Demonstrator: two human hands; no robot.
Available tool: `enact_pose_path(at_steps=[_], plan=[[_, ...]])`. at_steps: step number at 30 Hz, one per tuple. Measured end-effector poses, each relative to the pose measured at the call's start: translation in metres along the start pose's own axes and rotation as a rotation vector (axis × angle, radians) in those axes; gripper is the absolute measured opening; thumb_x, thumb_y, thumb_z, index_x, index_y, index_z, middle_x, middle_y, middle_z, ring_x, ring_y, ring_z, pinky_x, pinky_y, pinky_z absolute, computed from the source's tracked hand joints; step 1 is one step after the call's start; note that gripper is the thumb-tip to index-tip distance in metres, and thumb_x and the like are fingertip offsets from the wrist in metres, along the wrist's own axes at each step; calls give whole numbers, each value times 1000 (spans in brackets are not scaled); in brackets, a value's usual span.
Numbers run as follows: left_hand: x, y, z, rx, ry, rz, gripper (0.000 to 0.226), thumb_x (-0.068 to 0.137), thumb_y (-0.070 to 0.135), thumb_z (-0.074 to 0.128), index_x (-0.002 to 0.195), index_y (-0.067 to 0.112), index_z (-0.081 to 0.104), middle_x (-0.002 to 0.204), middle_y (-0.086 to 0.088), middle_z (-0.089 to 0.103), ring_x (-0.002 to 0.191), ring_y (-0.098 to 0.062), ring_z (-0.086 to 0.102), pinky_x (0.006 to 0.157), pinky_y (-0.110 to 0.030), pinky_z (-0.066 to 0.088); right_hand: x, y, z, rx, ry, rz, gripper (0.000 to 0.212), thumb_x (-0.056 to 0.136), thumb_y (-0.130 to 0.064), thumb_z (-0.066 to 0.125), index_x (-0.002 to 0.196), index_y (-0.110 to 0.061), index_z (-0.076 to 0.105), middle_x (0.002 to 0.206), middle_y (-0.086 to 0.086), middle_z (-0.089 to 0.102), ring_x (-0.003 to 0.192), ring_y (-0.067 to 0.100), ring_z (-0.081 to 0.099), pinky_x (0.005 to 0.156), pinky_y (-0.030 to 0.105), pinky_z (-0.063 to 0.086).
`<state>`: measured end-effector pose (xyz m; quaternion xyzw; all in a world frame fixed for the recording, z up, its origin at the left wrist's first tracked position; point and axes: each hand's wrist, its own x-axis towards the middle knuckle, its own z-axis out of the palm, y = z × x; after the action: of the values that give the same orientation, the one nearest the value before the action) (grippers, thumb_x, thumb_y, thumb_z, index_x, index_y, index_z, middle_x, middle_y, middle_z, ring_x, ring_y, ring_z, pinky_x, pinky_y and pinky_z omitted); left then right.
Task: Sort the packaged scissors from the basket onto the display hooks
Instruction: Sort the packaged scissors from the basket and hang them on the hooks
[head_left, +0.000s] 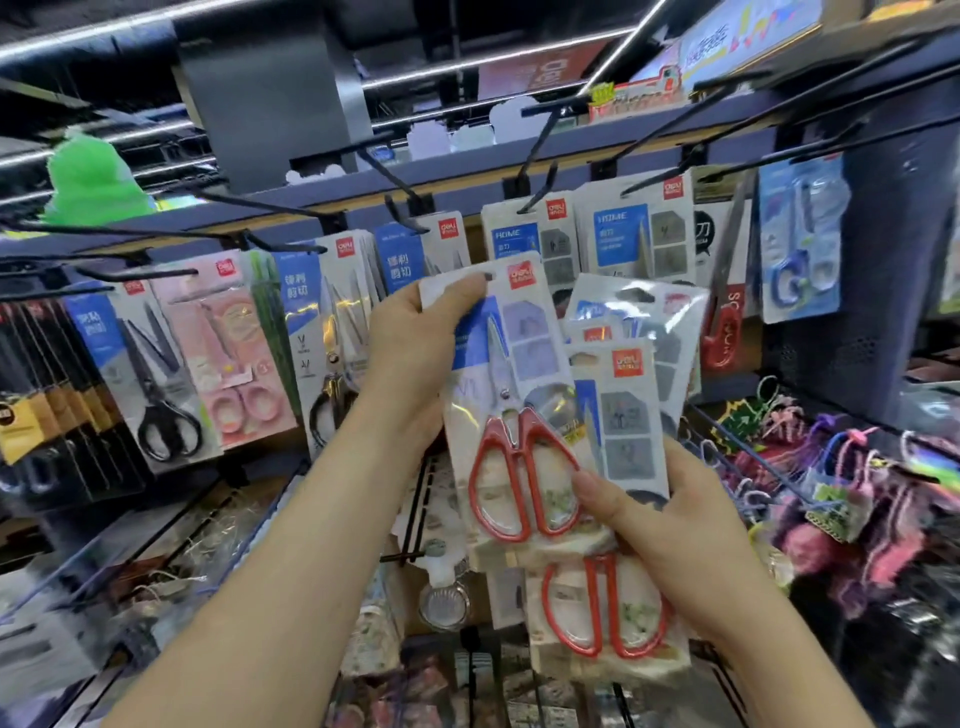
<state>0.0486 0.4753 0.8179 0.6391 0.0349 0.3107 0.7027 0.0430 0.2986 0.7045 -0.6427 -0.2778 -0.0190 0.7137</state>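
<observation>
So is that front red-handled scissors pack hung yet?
No: left hand pinches the pack at top, right hand at bottom, below the hooks.

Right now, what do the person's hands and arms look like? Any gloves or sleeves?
No gloves, no sleeves. The left hand and right hand are bare, and nothing is worn from there down to the picture's edge. No ring, watch or bracelet shows.

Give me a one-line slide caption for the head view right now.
Left hand pinches the top of a red-handled scissors pack; right hand grips the fanned stack before the display hooks.
</observation>
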Motion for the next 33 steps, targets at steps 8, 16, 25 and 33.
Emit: enact_pose_path(at_steps=[8,16,25,33], plan=[[-1,9,37,82,-56,207,13,91,18,68,79,18,71,84,-9,76,83,-30,72,82,-57,57,-1,3,-22,52,86,21,44,67,-56,74,102,-30,74,99,-11,77,94,8,73,83,33,55],[6,15,53,210,-6,405,15,90,26,70,77,21,65,76,0,74,74,-24,71,71,-52,57,-5,1,-63,58,301,-15,27,74,-35,68,98,-21,73,89,-8,78,81,8,74,66,14,54],[6,14,76,468,-277,425,11,92,20,68,90,28,61,95,5,70,87,-7,70,70,-27,61,-7,-2,-107,-193,443,-130,21,83,-21,71,89,-40,64,75,-43,65,78,-23,61,63,-3,41],[8,11,109,175,-236,347,4,93,18,66,92,16,63,83,3,77,78,-14,74,61,-26,59,5,-12,-119,-165,313,-140,16,78,-30,68,93,-36,69,85,-32,72,83,-14,67,66,1,46]])
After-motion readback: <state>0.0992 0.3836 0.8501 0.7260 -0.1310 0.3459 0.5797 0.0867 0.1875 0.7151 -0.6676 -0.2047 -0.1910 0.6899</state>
